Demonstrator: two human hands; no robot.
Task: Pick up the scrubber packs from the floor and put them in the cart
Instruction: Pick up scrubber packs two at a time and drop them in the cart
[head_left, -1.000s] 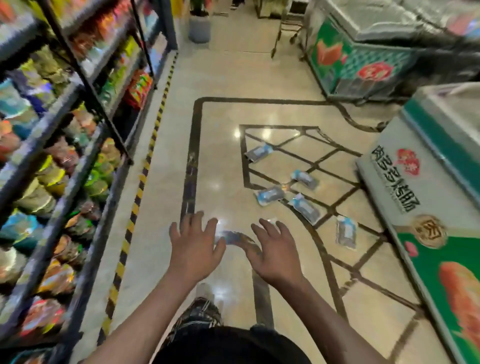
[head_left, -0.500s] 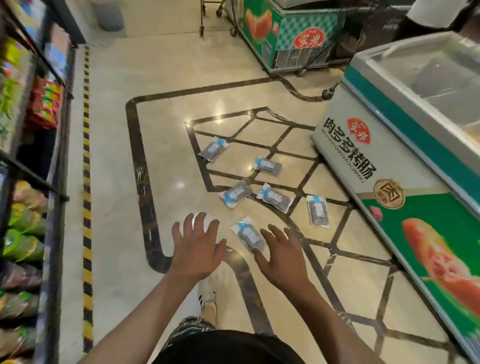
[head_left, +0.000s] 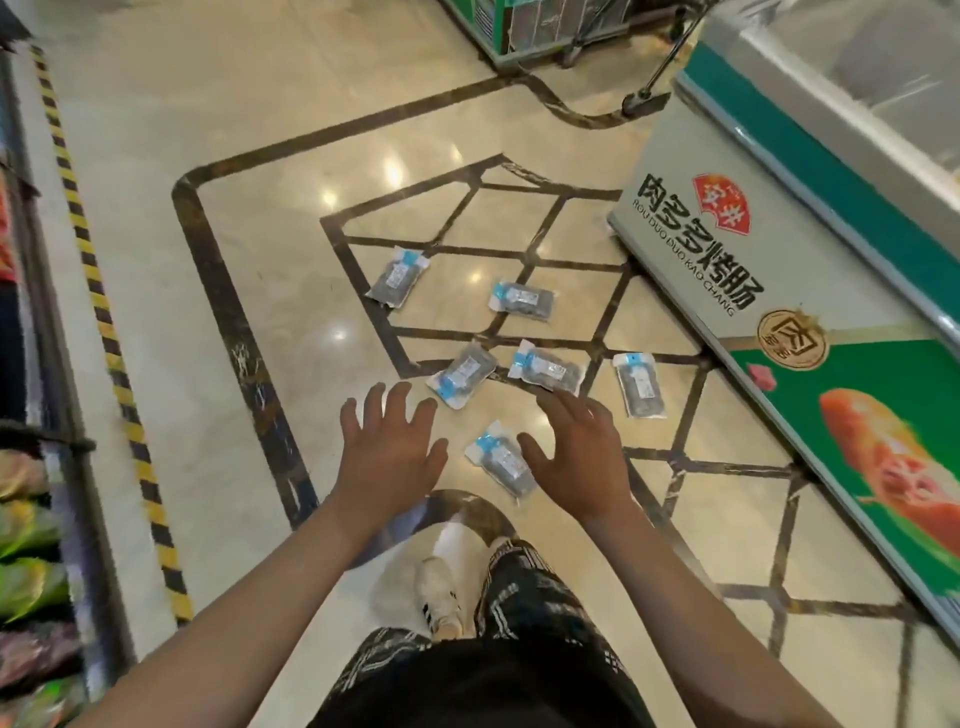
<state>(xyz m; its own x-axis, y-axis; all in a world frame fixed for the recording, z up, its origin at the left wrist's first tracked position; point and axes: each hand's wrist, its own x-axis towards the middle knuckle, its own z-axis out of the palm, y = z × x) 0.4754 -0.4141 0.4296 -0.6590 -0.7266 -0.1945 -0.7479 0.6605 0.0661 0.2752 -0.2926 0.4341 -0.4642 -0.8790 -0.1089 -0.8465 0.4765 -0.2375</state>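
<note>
Setting: shop aisle; polished floor with dark inlay lines; freezer at right; shelves at left.
Packs: six scrubber packs, all lying flat on the floor, none lifted.
Near pack: closest to the person, between the two hands as seen from above, just ahead of the shoe.
Middle row: pack A, pack B and pack C, side by side, apart from one another.
Far row: pack D and pack E, well beyond the hands.
Left hand: fingers spread and straight, palm down, holding nothing; above the floor, left of the near pack.
Right hand: fingers spread and relaxed, palm down, holding nothing; its thumb side overlaps the near pack's right edge in the view; contact cannot be told.
Cart: a wheeled metal frame shows at the top by the freezer; whether it is the cart cannot be told.
Step in hand: judged the reach for the first pick; nothing gathered yet.
Next move calls for: lowering to the floor and closing fingers round the near pack; being flat and slick-wrapped, it likely needs an edge pinched or slid up off the smooth tile.
Progress: judged at the start; six packs remain.
</note>
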